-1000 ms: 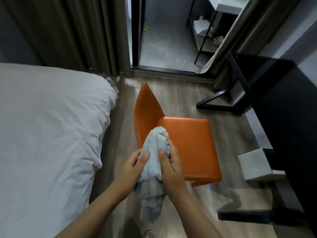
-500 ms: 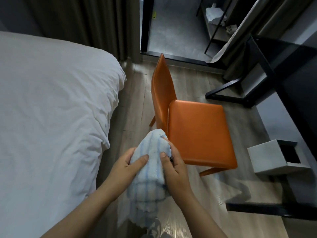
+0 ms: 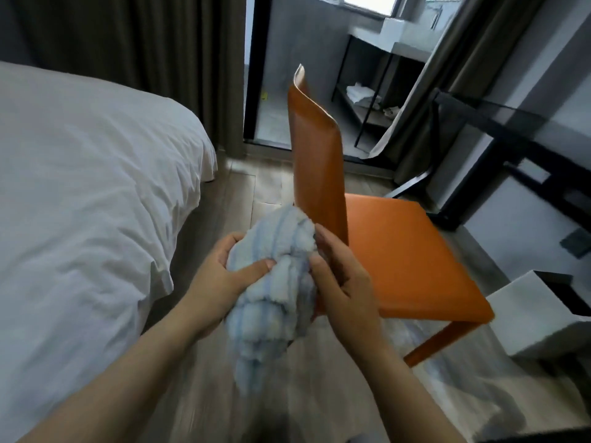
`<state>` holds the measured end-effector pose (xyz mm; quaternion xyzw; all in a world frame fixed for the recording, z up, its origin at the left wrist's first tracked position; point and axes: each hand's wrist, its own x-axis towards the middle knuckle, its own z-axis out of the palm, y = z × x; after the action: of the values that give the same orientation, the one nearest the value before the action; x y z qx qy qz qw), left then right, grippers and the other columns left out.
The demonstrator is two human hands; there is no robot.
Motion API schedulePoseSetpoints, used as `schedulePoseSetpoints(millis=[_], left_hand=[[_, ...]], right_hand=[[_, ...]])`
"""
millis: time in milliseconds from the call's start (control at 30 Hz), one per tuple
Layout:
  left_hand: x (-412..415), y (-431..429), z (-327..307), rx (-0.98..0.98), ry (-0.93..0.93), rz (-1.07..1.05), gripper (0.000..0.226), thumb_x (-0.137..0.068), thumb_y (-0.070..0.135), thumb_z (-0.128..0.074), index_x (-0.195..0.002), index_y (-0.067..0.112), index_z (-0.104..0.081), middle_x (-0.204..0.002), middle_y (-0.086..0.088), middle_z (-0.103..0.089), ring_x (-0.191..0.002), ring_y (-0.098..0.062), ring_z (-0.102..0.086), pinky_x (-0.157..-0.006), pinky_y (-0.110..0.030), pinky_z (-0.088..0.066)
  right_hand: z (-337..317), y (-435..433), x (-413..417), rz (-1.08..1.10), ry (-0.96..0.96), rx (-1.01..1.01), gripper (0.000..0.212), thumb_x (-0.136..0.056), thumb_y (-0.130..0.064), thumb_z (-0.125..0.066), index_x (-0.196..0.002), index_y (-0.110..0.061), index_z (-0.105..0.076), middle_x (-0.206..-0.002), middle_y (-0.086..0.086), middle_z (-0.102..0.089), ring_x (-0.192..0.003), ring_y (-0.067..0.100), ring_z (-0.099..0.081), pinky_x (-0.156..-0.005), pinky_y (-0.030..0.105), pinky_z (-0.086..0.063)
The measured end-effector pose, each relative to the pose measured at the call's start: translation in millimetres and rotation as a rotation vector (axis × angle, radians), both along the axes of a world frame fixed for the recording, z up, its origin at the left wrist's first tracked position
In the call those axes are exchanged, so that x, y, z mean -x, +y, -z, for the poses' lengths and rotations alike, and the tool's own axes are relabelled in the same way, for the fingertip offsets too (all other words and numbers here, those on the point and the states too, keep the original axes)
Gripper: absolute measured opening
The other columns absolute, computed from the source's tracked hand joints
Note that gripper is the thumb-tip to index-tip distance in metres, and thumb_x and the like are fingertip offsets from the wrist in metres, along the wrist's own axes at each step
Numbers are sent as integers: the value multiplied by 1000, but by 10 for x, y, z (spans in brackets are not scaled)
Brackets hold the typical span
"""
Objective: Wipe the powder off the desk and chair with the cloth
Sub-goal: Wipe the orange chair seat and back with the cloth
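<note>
Pale blue checked cloth (image 3: 275,282): bunched, held over the floor just left of the chair's backrest, lower end hanging loose.
Left hand (image 3: 220,279): fingers and thumb curled round the cloth's left side.
Right hand (image 3: 342,282): clamped on the cloth's right side.
Orange chair (image 3: 399,251): upright on the floor, seat facing right toward the desk.
Desk (image 3: 486,118): black frame, glassy top, at the right edge, apart from the chair.
Wood-plank floor (image 3: 243,193): grey-brown.
Bed (image 3: 80,187): white rumpled cover, left side.
Dark curtains (image 3: 144,43): behind the bed.
White square bin (image 3: 537,318): on the floor, right of the chair.
</note>
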<state>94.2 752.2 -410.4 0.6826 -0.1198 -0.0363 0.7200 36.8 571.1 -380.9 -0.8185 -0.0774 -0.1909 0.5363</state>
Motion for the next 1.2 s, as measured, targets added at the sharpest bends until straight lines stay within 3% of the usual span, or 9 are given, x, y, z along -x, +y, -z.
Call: schedulePoseSetpoints(millis=[67, 167, 267, 433, 567, 700, 933, 1067, 1200], left_hand=[[-82, 51, 127, -25, -86, -75, 46, -60, 55, -78, -99, 39, -59, -94, 19, -67, -82, 3, -65, -61, -9, -49], [-170, 108, 105, -99, -165, -139, 45, -66, 47, -79, -103, 32, -56, -93, 13, -66, -81, 3, -63, -60, -11, -47], [-237, 155, -73, -181, -245, -252, 41, -74, 36, -81, -103, 27, -54, -92, 11, -61, -77, 10, -58, -60, -7, -43], [-393, 108, -374, -204, -392, -359, 40, -77, 40, -74, -105, 32, -47, -94, 18, -55, -79, 23, -50, -58, 4, -36], [-452, -68, -581, -219, -478, -415, 45, -76, 48, -73, -105, 40, -40, -92, 29, -50, -85, 25, -48, -58, -2, -39], [-486, -411, -784, -184, -569, -375, 49, -74, 51, -72, -108, 39, -39, -103, 21, -51, -94, 9, -54, -68, -9, -44], [-460, -817, -672, -292, -637, -421, 75, -68, 54, -75, -126, 29, -35, -118, 4, -39, -102, -7, -45, -71, -10, -33], [-361, -989, -535, -374, -692, -500, 76, -68, 51, -77, -125, 23, -36, -122, -3, -39, -103, -12, -46, -73, -25, -43], [-291, -1118, -335, -408, -675, -524, 74, -70, 49, -77, -126, 20, -39, -128, -6, -39, -108, -17, -48, -74, -26, -40]], right_hand=[[130, -66, -39, 114, -110, 77, 30, -97, -33, -50, -127, -35, -55, -115, -39, -56, -113, -10, -53, -90, 10, -45], [169, -142, -152, 267, -200, 86, 27, -97, -32, -54, -121, -27, -64, -108, -28, -61, -101, -7, -58, -80, 10, -48], [56, -182, -285, 362, -251, 115, 24, -95, -37, -55, -117, -37, -61, -107, -29, -59, -100, -7, -58, -76, 9, -48], [15, -365, -537, 405, -196, 117, 21, -95, -35, -55, -115, -34, -62, -99, -28, -62, -93, -8, -59, -71, 14, -53], [124, -520, -507, 362, -138, 3, 23, -97, -35, -55, -117, -29, -65, -100, -17, -69, -91, 3, -67, -72, 22, -57], [144, -677, -435, 344, -121, -5, 25, -95, -30, -58, -119, -27, -64, -104, -11, -69, -91, 4, -68, -76, 26, -57], [251, -845, -314, 281, -31, -210, 23, -97, -23, -54, -118, -20, -64, -99, -1, -72, -91, 15, -70, -77, 29, -58], [399, -1034, -182, 349, -27, -249, 22, -97, -25, -54, -117, -23, -64, -99, -2, -72, -92, 15, -70, -80, 33, -59], [522, -1196, -45, 379, -20, -216, 22, -96, -30, -54, -116, -28, -63, -98, -7, -71, -92, 12, -69, -80, 32, -58]])
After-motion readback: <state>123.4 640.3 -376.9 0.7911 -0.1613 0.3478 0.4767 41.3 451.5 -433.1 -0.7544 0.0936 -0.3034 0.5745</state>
